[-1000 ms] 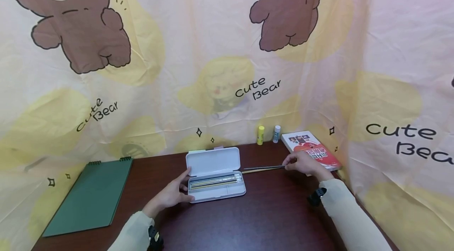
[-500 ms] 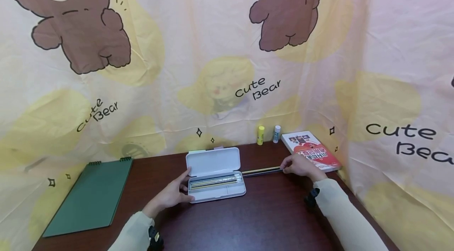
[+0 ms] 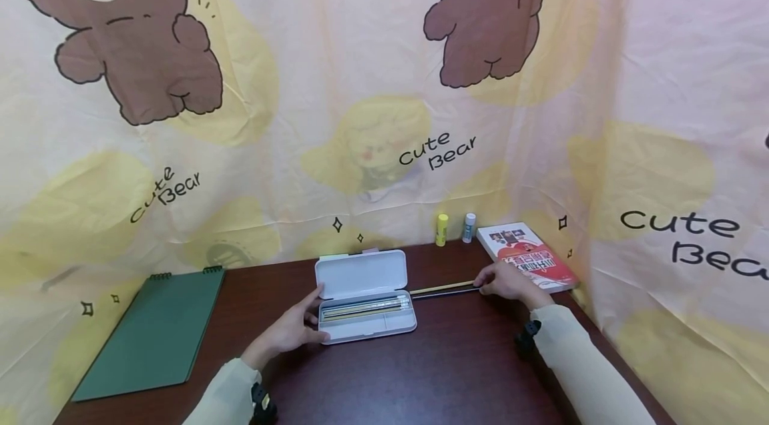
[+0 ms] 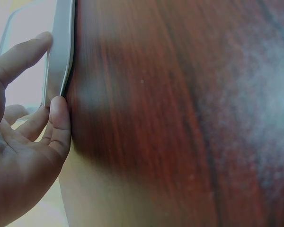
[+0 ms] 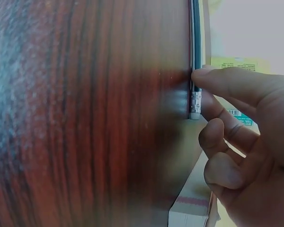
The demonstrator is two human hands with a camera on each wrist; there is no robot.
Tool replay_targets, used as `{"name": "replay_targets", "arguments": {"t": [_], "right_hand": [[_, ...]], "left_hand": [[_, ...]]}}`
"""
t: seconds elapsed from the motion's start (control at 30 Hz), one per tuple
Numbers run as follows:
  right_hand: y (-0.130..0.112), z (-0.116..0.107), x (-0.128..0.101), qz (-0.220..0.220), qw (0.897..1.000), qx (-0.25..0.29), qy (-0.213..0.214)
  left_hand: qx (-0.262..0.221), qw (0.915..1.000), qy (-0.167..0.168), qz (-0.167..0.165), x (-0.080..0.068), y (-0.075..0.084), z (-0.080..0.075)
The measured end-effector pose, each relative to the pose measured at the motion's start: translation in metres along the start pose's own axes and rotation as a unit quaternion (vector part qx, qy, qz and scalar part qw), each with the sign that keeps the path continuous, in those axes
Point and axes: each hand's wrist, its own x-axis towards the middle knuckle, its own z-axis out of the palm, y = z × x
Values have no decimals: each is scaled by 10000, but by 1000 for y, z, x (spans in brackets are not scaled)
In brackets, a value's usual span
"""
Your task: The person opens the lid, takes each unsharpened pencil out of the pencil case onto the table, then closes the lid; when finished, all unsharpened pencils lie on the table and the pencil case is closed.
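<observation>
Two-handed, grips the left end of the open pencil case (image 3: 360, 276) on the bench (image 3: 360, 385) with spread fingers of the left hand (image 3: 294, 326). Pinches the dark pencil (image 5: 196, 45) between fingers of the right hand (image 3: 503, 279), beside a yellow pencil (image 3: 441, 287).

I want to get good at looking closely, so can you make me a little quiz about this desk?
1. What does the left hand hold?
a) the pad
b) the case
c) the book

2. True or false: the case's lid is open.

3. Which end of the dark pencil does the right hand hold?

Key: 1. b; 2. true; 3. the eraser end.
</observation>
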Motion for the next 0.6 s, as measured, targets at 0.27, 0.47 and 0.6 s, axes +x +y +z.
{"name": "replay_targets", "arguments": {"t": [0.27,0.47,0.6], "right_hand": [[-6,-1,-2,-31,9997,228,12],[-15,2,-1,-312,9985,452,4],[-26,6,1,-540,9974,481,-10]], "left_hand": [[-18,10000,3,17,0,0,0],[-26,10000,15,24,-1,2,0],[-15,10000,-5,20,-2,2,0]]}}
